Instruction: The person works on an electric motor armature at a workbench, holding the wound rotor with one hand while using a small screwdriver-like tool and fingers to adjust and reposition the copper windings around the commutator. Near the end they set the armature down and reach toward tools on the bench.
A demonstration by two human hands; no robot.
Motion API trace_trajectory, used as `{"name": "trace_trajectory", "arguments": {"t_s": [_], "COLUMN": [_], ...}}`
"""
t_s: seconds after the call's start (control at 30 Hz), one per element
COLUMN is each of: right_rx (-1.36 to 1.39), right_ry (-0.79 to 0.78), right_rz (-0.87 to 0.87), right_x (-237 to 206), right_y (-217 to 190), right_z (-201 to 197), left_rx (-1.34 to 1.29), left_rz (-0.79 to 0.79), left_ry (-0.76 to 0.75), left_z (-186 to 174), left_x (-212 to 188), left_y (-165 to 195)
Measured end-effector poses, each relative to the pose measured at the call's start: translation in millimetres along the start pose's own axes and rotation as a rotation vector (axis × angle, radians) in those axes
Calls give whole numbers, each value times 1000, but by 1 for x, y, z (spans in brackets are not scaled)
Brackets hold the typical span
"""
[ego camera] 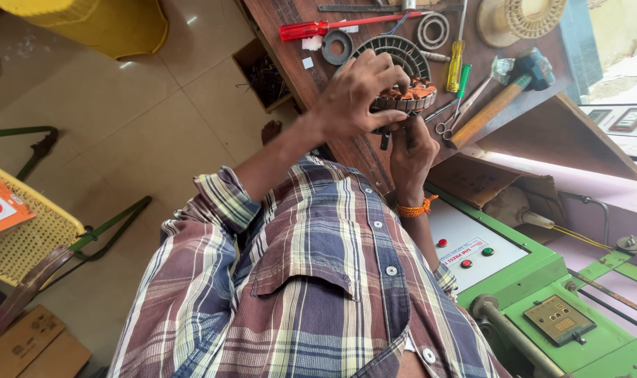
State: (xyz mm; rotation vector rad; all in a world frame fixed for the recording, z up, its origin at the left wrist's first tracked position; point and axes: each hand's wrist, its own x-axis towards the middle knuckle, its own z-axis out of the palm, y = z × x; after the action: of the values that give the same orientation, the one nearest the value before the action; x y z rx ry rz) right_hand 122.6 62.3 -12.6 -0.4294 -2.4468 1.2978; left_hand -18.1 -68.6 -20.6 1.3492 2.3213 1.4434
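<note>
Head view, looking down over a plaid shirt: both hands meet on a round motor stator with copper windings, held just above the wooden bench. Left hand spread over its near rim, fingers curled around. Right hand below the stator, closed on a dark-handled tool. Hammer and scissors just beside the stator. Stator likely heavy and stiff, windings fragile; grip the metal rim.

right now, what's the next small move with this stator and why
Probably turn the stator a little with the left hand to bring more copper coils clear. Its fingers cover most of the top, only one side's coils show, and the right hand sits against the underside.
</note>
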Motion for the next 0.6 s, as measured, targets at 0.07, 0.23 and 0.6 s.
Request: {"name": "trace_trajectory", "arguments": {"t_s": [0.07, 0.23, 0.6], "right_rx": [43, 168, 357], "right_ry": [19, 81, 173], "right_rz": [24, -21, 202], "right_x": [-3, -6, -20], "right_y": [5, 19, 65], "right_z": [5, 12, 26], "left_rx": [59, 115, -58], "left_rz": [-11, 21, 188], "left_ry": [175, 285, 282], "left_z": [14, 26, 10], "left_x": [-9, -23, 0], "left_y": [11, 9, -24]}}
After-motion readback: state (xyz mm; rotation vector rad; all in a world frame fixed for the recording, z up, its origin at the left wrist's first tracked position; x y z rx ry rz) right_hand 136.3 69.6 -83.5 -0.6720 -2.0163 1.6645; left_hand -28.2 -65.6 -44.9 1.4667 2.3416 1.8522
